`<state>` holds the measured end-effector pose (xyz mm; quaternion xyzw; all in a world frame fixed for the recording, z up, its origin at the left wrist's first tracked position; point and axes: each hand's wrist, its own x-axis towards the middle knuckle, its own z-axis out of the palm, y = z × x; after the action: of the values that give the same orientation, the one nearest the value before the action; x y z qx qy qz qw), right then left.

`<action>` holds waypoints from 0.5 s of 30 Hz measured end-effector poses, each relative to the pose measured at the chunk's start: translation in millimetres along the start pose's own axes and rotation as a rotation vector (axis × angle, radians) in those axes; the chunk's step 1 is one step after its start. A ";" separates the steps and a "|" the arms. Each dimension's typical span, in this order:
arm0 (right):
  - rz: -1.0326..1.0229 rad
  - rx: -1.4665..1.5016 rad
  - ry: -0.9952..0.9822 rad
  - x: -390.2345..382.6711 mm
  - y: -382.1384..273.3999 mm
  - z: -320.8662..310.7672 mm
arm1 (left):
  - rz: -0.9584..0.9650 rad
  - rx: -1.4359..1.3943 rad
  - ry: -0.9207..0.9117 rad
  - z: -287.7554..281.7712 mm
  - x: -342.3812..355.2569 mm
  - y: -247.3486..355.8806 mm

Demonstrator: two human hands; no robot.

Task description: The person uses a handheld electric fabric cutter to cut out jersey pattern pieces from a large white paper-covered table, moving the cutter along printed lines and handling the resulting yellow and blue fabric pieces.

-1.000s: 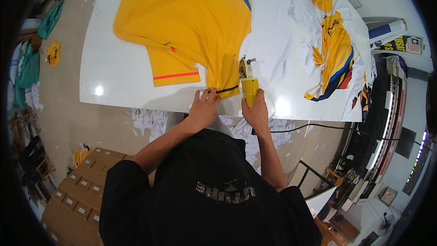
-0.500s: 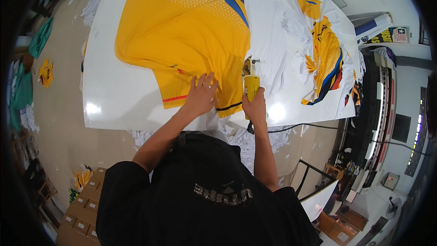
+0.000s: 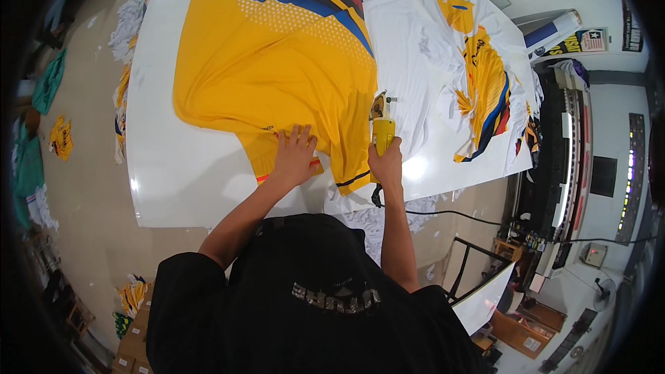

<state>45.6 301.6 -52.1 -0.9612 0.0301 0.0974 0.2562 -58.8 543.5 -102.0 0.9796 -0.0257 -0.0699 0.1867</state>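
A large yellow printed fabric panel (image 3: 263, 69), striped blue, black and red at its far end, lies rumpled on the white table. Fingers apart, my left hand (image 3: 296, 157) rests on its near part, by a small yellow sleeve-like flap (image 3: 256, 156) with a red line. My right hand (image 3: 386, 164) is wrapped round the yellow body of a handheld electric fabric cutter (image 3: 383, 131). The cutter's metal head stands at the panel's right edge, beside white cloth (image 3: 398, 41). Whether the blade touches fabric I cannot tell. A black cord runs from the cutter off to the right.
Crumpled yellow and white offcuts (image 3: 481, 69) lie on the table's right side. White scraps (image 3: 367, 225) cover the floor below the near table edge (image 3: 180, 226). Cardboard boxes (image 3: 135, 336) stand at lower left. A long dark machine (image 3: 551, 145) is beyond the table's right end.
The view has shifted, so the table sits lower. Relative to the panel, the cutter is farther forward along its right edge. My left hand has slid leftward over the fabric.
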 end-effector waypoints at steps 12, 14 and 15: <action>0.016 -0.015 0.086 20.3 -9.8 17.0 | -0.039 -0.063 -0.085 -7.1 -3.5 -7.4; 0.031 -0.012 0.091 21.8 -13.7 17.6 | -0.042 -0.080 -0.092 -7.3 -4.3 -9.3; 0.040 -0.016 0.091 22.2 -15.9 17.9 | -0.044 -0.090 -0.095 -7.4 -4.8 -10.4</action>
<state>66.0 324.1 -64.0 -0.9659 0.0600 0.0588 0.2450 -62.2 556.2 -98.5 0.9661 -0.0100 -0.1215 0.2277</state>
